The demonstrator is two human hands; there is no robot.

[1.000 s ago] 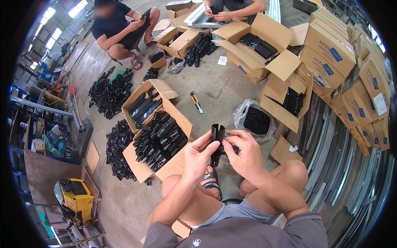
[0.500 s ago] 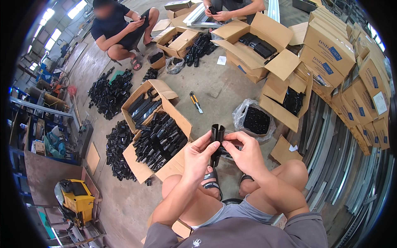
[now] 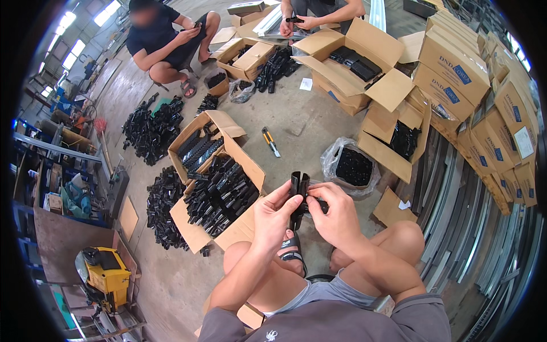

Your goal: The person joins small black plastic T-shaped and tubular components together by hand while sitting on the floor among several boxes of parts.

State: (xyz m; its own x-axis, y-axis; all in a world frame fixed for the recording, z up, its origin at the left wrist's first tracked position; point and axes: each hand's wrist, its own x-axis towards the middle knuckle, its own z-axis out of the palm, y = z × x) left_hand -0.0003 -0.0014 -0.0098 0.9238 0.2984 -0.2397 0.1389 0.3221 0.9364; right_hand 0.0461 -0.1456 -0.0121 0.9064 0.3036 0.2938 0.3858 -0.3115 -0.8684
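Above my knees, a black tubular part (image 3: 299, 183) with a slot along its upper end stands almost upright. My left hand (image 3: 272, 214) grips it from the left, thumb and fingers pinching its middle. From the other side, my right hand (image 3: 332, 212) is closed at the part's side, thumb and fingers pressed together. A dark stub shows beside the right fingertips; whether it belongs to the part or is a separate piece I cannot tell. Close by on the left, an open cardboard box (image 3: 242, 225) holds many similar black parts (image 3: 222, 194).
A yellow utility knife (image 3: 270, 142) lies ahead on the floor. Right of it sits a clear bag of small black pieces (image 3: 353, 165). Heaps of black parts (image 3: 151, 130) lie left. Stacked cartons (image 3: 450, 74) and metal lengths (image 3: 450, 228) line the right. Two people crouch at the far side.
My right fingers have shifted and curled at the tubular part's side; the left hand keeps its grip. At the far side, one person's hands have moved apart, with a dark piece between them.
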